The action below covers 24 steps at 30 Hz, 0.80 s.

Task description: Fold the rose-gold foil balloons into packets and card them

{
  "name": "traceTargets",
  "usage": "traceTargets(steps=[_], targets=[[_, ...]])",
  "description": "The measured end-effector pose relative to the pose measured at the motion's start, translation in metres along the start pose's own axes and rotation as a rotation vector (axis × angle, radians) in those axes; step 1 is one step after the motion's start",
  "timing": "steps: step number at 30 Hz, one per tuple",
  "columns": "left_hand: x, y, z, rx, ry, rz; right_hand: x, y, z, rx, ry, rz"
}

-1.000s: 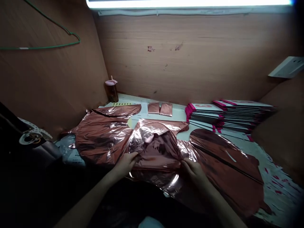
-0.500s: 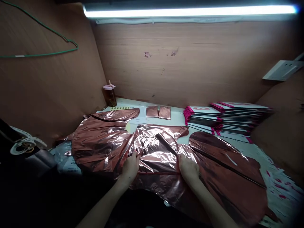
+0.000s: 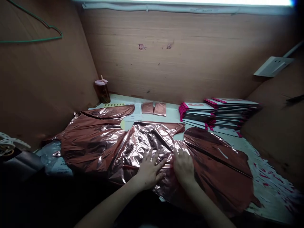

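Flat, rose-gold foil balloons (image 3: 87,139) lie uninflated across the worktop, one spreading to the right (image 3: 220,171). Between them, a crinkled middle section of foil (image 3: 137,145) is folded over, with a dark crease running across it. My left hand (image 3: 149,171) rests on this folded part, fingers spread and palm down. Just to its right, my right hand (image 3: 183,164) is curled at the right side of the fold, fingers closed on the foil; its fingertips are partly hidden. Two small folded foil packets (image 3: 160,109) lie behind the balloon.
Stacks of white cards with pink edges (image 3: 197,109) stand at the back right. A lidded cup (image 3: 102,90) is in the back left corner. Paper scraps (image 3: 273,180) litter the right side. A clear plastic bag (image 3: 51,155) sits at the left. A green hanger (image 3: 35,40) hangs on the left wall.
My left hand has let go of the foil's left edge, moved right and spread flat on it. The foil's near part is folded differently. The camera view has shifted slightly.
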<state>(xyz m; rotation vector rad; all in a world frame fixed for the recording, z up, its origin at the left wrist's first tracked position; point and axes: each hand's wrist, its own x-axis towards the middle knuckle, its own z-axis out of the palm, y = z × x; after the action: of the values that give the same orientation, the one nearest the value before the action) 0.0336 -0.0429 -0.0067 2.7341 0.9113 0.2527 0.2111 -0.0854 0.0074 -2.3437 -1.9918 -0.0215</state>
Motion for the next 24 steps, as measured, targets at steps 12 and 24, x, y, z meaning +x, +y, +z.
traceTargets(steps=[12,24], targets=[[-0.001,0.007,-0.024,-0.02,-0.123,-0.055,-0.023,0.064,0.019,0.071,0.248,-0.549],[-0.078,-0.078,-0.085,-0.706,-0.062,-0.328,-0.03,0.079,-0.027,1.133,-0.409,-0.201]])
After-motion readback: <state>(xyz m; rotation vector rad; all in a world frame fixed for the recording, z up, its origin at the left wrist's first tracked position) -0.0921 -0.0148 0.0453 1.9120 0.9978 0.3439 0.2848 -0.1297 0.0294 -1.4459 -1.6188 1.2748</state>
